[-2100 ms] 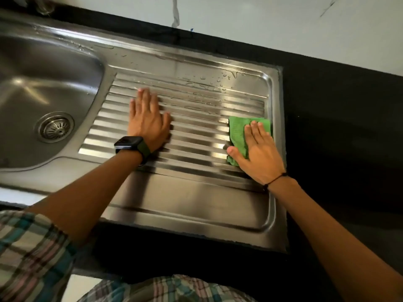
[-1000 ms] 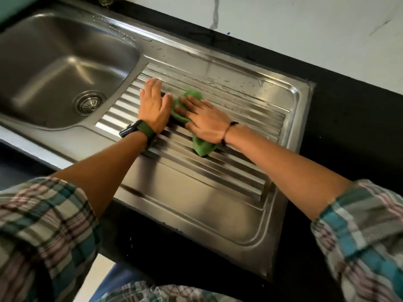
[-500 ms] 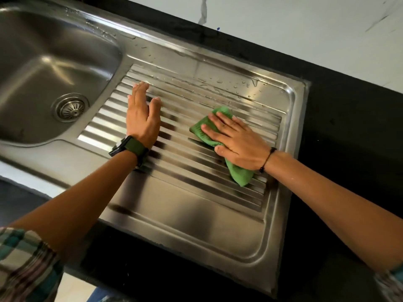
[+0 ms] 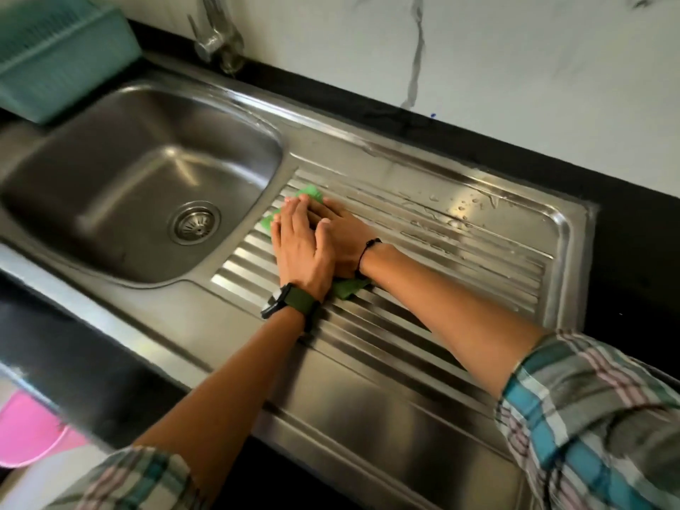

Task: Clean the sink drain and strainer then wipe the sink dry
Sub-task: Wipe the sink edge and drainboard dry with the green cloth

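Note:
A stainless steel sink (image 4: 121, 167) has a round strainer (image 4: 194, 222) sitting in its drain. To its right lies the ribbed drainboard (image 4: 460, 266). A green cloth (image 4: 347, 288) lies flat at the drainboard's left end, near the basin's edge. My right hand (image 4: 346, 244) presses flat on the cloth. My left hand (image 4: 300, 244), with a dark watch on its wrist, lies flat beside it and partly over its fingers. Most of the cloth is hidden under the hands. Water drops sit on the drainboard's far right.
A tap (image 4: 217, 35) stands behind the basin against the marbled wall. A teal plastic basket (image 4: 55, 57) sits at the far left. Black counter (image 4: 633, 252) surrounds the sink. A pink object (image 4: 33, 432) shows below the counter's front edge at the lower left.
My right hand has slid the green cloth left along the ribs, from mid-drainboard to its left end, meeting my left hand. The view has shifted, showing more of the basin, tap and basket.

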Demonstrator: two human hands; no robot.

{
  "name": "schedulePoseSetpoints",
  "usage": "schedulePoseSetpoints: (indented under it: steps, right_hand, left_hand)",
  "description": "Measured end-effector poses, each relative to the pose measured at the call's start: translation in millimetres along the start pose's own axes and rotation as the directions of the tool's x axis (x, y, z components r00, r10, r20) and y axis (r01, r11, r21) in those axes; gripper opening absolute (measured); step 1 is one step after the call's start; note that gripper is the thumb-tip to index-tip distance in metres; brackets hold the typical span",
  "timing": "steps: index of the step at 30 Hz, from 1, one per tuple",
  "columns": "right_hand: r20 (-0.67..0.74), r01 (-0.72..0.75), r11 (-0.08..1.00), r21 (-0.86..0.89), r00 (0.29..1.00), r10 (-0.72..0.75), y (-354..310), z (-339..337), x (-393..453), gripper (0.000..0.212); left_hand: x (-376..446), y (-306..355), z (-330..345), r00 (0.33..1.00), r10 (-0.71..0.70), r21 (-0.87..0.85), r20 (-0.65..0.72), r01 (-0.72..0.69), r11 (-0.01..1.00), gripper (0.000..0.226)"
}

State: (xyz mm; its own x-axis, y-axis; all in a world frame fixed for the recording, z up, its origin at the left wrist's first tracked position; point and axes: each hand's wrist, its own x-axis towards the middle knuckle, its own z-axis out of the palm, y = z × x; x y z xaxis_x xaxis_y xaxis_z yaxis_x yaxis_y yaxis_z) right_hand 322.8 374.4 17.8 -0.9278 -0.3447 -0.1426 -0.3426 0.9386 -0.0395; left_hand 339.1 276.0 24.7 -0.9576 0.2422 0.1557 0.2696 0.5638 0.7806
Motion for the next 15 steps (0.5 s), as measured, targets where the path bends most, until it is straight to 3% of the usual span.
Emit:
schedulePoseSetpoints:
  steps: [3,7,10,15]
  right_hand:
    - [0.031,-0.017,1.000,-0.010,0.999,0.017,-7.0,-7.1,-1.4,0.065]
    - [0.000,-0.027,0.997,0.075,1.000,0.027,-3.3,-1.1,-45.4,0.060]
    - [-0.002,-0.069,0.996,0.056,0.998,0.069,16.1,10.3,-112.9,0.058]
    - [0.112,-0.210,0.973,0.099,0.974,0.199,30.1,18.5,-208.9,0.060]
  left_hand:
    - [-3.1,3.7,-6.0,0.999,-0.042,-0.006,0.031,0.042,0.999,0.060]
    - [-5.0,-4.5,-21.7,0.994,-0.105,-0.027,0.039,0.106,0.994,0.039]
    - [-5.1,-14.3,-35.2,0.992,-0.085,0.058,0.098,0.079,0.995,0.046]
    - [-3.7,-20.7,-30.6,0.988,-0.043,0.131,0.145,0.024,0.991,0.052]
